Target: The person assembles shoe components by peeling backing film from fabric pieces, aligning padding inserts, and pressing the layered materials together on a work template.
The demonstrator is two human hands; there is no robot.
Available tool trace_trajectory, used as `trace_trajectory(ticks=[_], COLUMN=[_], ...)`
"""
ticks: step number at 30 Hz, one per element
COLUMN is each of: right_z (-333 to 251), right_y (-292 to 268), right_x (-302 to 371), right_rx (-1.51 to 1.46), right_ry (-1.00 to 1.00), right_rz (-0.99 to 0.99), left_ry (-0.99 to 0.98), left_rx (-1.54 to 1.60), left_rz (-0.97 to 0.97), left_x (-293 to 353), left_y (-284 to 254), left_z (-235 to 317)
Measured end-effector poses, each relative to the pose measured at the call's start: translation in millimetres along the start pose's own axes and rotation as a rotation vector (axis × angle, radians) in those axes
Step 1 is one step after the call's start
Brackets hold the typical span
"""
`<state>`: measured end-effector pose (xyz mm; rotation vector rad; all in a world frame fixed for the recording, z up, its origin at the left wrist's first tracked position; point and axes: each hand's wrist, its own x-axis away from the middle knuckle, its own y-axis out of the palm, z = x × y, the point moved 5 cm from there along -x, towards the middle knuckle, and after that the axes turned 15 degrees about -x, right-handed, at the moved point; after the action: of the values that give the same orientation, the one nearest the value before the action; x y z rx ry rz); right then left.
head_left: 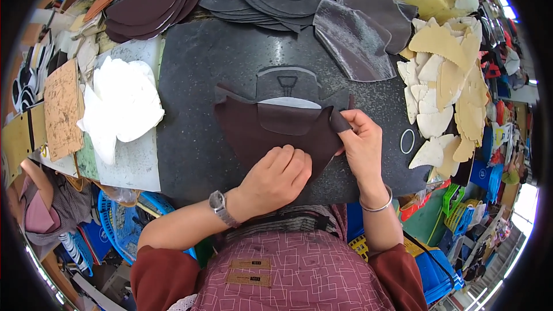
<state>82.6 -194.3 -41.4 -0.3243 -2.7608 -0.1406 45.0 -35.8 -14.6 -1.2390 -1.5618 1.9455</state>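
Note:
In front of me a dark brown leather piece [247,129] lies partly over a dark grey shaped piece [271,83] with a white strip along its edge. My right hand [364,138] pinches the leather's right corner between thumb and fingers, folding it up. Over the lower edge of the same leather, my left hand [279,175] is closed, fingers curled on its surface; its thumb is hidden. Both pieces rest on a black work mat [196,80].
Stacks of brown pieces [147,3] and dark grey pieces [253,6] lie at the back, beside shiny dark leather [360,37]. White pieces [124,103] are piled left, beige pieces [443,86] right. A white ring [407,133] lies on the mat. Blue basket [115,219] stands below left.

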Motion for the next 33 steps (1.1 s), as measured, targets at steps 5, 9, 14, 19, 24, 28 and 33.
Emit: trace_trajectory(ticks=[5,9,14,19,24,28,33], right_z=[-8,-17,-43,-10,-8,-11,-10], right_y=[-5,-5,4,27,14,15,16], right_x=[-8,-12,-5,19,14,17,19], right_rx=[0.082,0.522,1.071,1.079,1.212,1.183,1.243], right_ry=[-0.003,-0.201,-0.953,-0.797,-0.710,-0.695,-0.692], right_rz=[0.006,-0.039,0.138,-0.544,-0.416,-0.438,-0.464], left_ry=[-0.091,-0.080,-0.057,-0.024,-0.397,-1.238,-1.463], left_rx=[0.058,0.132,0.077,0.081,-0.467,1.203,1.541], left_rz=[-0.161,-0.355,-0.355,-0.347,-0.256,0.284,0.129], left_x=[-12,-25,-24,-15,18,62,60], left_y=[4,6,13,11,-10,-26,-9], left_z=[-5,-28,-44,-80,-144,-82,-66])
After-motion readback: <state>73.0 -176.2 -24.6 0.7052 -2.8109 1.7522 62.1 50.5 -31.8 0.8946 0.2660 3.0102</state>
